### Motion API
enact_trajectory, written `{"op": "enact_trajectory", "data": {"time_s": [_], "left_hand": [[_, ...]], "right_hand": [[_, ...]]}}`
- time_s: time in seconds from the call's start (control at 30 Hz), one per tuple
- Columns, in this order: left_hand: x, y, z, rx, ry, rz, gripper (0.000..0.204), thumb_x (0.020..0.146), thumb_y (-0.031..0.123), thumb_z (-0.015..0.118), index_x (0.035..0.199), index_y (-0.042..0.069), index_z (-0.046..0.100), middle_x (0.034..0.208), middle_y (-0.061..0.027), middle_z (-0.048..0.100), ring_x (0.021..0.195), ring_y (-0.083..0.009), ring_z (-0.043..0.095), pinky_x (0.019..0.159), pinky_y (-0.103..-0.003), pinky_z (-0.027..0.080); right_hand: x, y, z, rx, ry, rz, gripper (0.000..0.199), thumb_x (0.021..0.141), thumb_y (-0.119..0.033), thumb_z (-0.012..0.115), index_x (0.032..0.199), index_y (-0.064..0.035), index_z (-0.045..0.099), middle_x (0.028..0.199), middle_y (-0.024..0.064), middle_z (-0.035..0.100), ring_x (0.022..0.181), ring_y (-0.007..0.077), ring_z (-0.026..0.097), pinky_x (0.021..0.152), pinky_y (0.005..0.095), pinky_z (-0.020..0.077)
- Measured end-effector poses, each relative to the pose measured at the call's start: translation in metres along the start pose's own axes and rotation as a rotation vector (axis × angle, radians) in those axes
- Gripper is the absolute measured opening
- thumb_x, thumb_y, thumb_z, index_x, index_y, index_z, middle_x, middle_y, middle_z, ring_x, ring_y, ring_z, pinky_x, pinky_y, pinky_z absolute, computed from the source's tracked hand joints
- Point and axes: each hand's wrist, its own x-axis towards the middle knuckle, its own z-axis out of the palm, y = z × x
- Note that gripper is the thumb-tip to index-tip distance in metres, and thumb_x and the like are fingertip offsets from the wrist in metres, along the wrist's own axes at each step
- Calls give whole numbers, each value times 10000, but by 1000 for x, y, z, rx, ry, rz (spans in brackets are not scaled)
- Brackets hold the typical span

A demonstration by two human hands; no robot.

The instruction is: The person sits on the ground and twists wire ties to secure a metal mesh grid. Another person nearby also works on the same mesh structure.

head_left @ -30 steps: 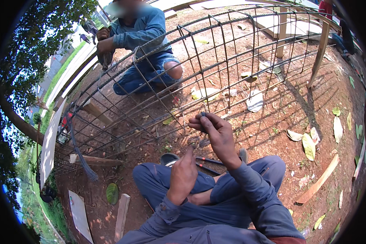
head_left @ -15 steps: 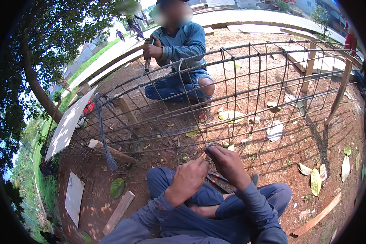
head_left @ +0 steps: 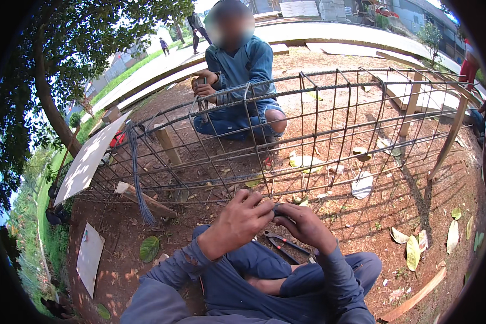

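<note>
Above the folded legs [head_left: 243,264], the two hands are brought together in front of the body. A small dark piece [head_left: 276,209] is pinched between the right hand's [head_left: 310,229] fingers; the left hand's [head_left: 235,222] fingertips are set against it or just beside it, and whether it is gripped there cannot be told. Its long axis is hidden by the fingers. Dark-handled pliers [head_left: 287,249] are seen below the right hand, untouched. Straight beyond both hands a steel-bar cage [head_left: 317,88] is stretched lengthwise from left to right, its lower near bar partly covered in view by the left hand; contact cannot be made out. Over the cage's left part a bundle of wire [head_left: 136,181] is draped, well apart from the hands. On the far side, an upright tool [head_left: 203,108] is held by a crouching co-worker [head_left: 243,67]; no container can be made out among these things
</note>
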Motion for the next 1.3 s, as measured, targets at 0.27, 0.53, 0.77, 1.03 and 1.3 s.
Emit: {"op": "enact_trajectory", "data": {"time_s": [0.27, 0.53, 0.77, 1.03, 1.3], "left_hand": [[-4, -12, -7, 57, 51, 25, 261, 789, 168, 680, 1044, 133, 725, 1011, 10, 643, 1004, -221, 585, 955, -410, 464], [-9, -19, 18, -40, 323, -160, 215, 807, 155, 752, 1022, 152, 744, 1147, 5, 715, 1093, -242, 607, 954, -416, 491], [-12, 6, 85, -578, 496, -550, 200, 890, 92, 740, 1090, 86, 735, 1097, -81, 737, 1032, -293, 664, 865, -404, 543], [-11, 36, 73, -901, 354, -729, 419, 898, 25, 648, 1317, 31, 623, 1149, -182, 688, 1087, -320, 693, 919, -388, 550], [-11, 47, 105, -888, 347, -712, 711, 830, 88, 794, 1427, 21, 413, 1197, -176, 634, 1063, -290, 691, 927, -369, 550]], "right_hand": [[2, 1, 1, 67, -48, 68, 173, 962, -120, 657, 1090, -4, 668, 843, 168, 706, 782, 350, 712, 682, 430, 533], [3, -3, 11, 495, -22, 248, 203, 1037, -101, 555, 1087, 61, 667, 896, 138, 745, 829, 210, 733, 770, 333, 570], [-3, 3, 24, 703, 212, 339, 266, 1064, -114, 528, 1181, 90, 652, 950, 128, 751, 884, 177, 727, 840, 325, 575], [-2, 0, 33, 819, 375, 359, 286, 1070, -129, 533, 1215, 96, 634, 1010, 156, 741, 930, 201, 735, 858, 318, 579], [-2, -5, 42, 823, 432, 397, 277, 1071, -134, 538, 1205, 85, 640, 1035, 112, 737, 936, 157, 707, 853, 290, 567]]}}
